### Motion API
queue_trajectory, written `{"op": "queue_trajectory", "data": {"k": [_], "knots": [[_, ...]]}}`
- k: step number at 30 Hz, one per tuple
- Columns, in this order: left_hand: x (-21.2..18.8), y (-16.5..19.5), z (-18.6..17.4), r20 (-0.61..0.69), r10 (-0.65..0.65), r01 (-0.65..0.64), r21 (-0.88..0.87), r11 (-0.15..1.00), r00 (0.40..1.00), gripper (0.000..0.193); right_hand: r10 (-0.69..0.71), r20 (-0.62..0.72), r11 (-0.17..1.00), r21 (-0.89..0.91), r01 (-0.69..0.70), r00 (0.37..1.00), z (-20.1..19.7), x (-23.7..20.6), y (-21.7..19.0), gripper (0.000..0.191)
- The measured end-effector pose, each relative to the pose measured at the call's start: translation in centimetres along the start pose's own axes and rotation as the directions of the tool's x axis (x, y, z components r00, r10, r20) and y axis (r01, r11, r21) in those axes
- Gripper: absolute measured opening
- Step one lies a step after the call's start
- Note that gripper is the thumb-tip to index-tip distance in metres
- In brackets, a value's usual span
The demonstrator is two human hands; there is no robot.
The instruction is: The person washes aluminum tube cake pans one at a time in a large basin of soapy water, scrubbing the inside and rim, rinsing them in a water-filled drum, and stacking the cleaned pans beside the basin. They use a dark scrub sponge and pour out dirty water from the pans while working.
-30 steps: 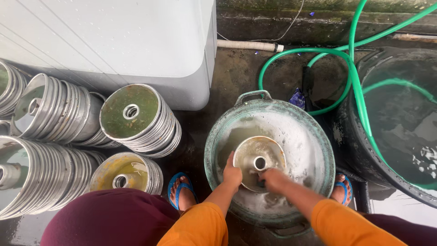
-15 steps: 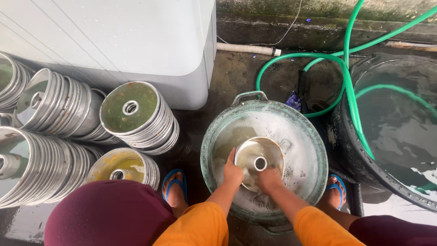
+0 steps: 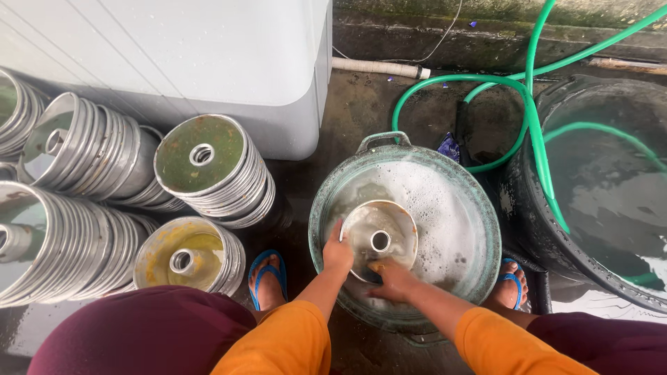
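Head view. Round green basin (image 3: 479,208) on the wet floor, holding foamy water and a shiny metal ring mould (image 3: 379,239) with a central tube. Left hand (image 3: 338,253), grip closed on the mould's left rim; right hand (image 3: 390,281) pressed on its near edge, grip unclear. Left: stacked metal moulds (image 3: 208,170), some smeared yellow-green. Right: dark tub (image 3: 590,201) of water, green hose (image 3: 531,118).

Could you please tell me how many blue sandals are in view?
2: one blue sandal left of the soapy basin, one at its lower right, partly hidden by the rim. Both are worn.
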State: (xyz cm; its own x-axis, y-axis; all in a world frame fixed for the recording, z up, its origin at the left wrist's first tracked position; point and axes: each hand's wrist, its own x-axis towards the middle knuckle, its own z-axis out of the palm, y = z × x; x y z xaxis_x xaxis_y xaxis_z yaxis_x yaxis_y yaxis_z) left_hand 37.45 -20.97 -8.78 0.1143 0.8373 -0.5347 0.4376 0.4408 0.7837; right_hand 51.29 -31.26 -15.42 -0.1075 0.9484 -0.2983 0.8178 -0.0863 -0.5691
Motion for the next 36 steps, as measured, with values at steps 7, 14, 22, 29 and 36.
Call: {"op": "queue_trajectory", "data": {"k": [7,14,22,29,36], "knots": [[-1.3,-1.1,1.0,0.043,0.008,-0.002,-0.137,0.991,0.999,0.077,0.141,0.088,0.982,-0.140,-0.128,0.986,0.7,2.0,-0.6,0.045],[-1.1,-1.1,0.0,0.108,0.024,-0.012,-0.114,0.993,0.994,0.066,-0.038,-0.330,0.954,0.267,0.132,0.943,2.6,0.4,-3.9,0.037],[-1.1,-1.8,1.5,0.110,-0.016,0.044,-0.262,0.964,0.994,0.066,-0.041,-0.032,0.989,-0.140,0.036,0.999,0.0,0.6,-0.7,0.023],[0.3,-2.6,0.9,0.048,0.001,-0.001,-0.010,1.000,0.999,0.055,-0.092,-0.368,0.967,0.190,0.171,0.925,2.2,-0.4,-4.9,0.027],[-0.4,-1.6,1.2,0.048,0.097,-0.101,0.076,0.992,0.994,0.081,-0.024,0.018,0.869,-0.494,0.030,1.000,-2.3,-1.4,1.1,0.029]]}}
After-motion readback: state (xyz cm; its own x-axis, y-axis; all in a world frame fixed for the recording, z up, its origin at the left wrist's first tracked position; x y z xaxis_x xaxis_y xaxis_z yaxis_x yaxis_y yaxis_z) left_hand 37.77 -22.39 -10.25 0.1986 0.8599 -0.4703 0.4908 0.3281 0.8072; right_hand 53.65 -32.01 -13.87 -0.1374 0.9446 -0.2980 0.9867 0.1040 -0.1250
